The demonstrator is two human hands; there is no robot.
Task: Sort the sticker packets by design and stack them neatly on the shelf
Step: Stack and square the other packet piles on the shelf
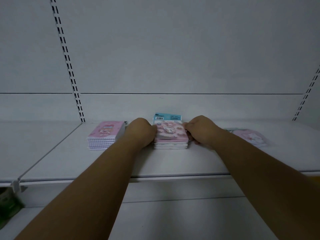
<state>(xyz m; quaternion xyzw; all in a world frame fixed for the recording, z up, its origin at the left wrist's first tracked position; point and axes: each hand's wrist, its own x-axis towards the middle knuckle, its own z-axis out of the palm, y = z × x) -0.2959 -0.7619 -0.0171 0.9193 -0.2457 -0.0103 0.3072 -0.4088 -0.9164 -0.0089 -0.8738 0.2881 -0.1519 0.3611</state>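
A stack of pink sticker packets (170, 135) with a cartoon design lies in the middle of the white shelf (103, 163). My left hand (141, 131) presses against its left side and my right hand (201, 130) grips its right side. Behind the stack, a light-blue packet (167, 117) with a barcode stands against the back wall. A second stack of pink packets (103, 135) with a different design sits to the left. At the right lies a loose pink packet (249, 135) in clear wrap.
Slotted uprights (69, 66) run up the white back panel on the left, with another upright (306, 94) on the right. A lower shelf (173, 220) sits below. Green items (8, 203) show at the bottom left under the shelf edge.
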